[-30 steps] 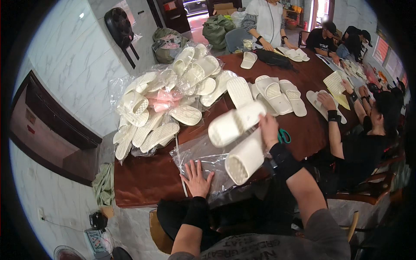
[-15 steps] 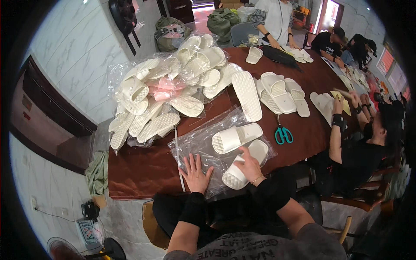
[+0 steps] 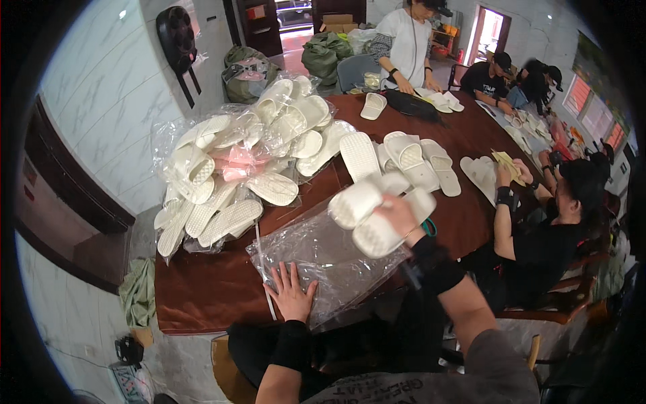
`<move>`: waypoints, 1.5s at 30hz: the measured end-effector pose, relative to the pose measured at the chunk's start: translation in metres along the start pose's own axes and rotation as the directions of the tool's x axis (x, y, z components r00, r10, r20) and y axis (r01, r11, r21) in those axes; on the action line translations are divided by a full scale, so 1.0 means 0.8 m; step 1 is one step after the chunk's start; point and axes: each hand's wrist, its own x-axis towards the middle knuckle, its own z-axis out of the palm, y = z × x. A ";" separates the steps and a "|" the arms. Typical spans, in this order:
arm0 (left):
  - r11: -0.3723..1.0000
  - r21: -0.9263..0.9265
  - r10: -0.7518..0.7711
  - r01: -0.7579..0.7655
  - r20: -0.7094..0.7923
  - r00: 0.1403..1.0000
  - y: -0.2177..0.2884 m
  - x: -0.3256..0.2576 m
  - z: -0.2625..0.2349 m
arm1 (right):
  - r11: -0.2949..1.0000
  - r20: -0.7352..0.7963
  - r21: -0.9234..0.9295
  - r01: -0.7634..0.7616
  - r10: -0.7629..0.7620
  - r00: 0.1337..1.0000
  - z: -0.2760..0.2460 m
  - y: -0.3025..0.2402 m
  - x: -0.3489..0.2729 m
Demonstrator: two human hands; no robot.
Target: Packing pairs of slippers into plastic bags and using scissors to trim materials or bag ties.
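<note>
My right hand (image 3: 398, 219) grips a pair of white slippers (image 3: 377, 232) side by side, raised above the table and slightly blurred. Beneath them a clear plastic bag (image 3: 316, 249) lies flat on the brown table cover. My left hand (image 3: 291, 293) rests with spread fingers on the bag's near left part, holding nothing. The slippers partly hide scissors, of which a bit of teal handle (image 3: 431, 227) shows beside my right wrist.
Bagged white slippers (image 3: 229, 161) are heaped at the left, a pink pair (image 3: 240, 163) among them. Unbagged slippers (image 3: 410, 158) lie beyond my right hand. A co-worker (image 3: 548, 215) sits at the right holding yellowish sheets; another person (image 3: 407, 50) stands at the far end by a black bag (image 3: 412, 106).
My right hand has taken hold of both slippers and lifted them off the plastic bag. My left hand stays spread on the bag. The whole view has shifted a little.
</note>
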 end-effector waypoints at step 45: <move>0.346 -0.931 -0.371 -0.115 -0.248 0.895 -0.199 0.195 -0.236 | 0.801 0.445 -0.476 0.364 -0.138 0.885 0.118 -0.009 -0.145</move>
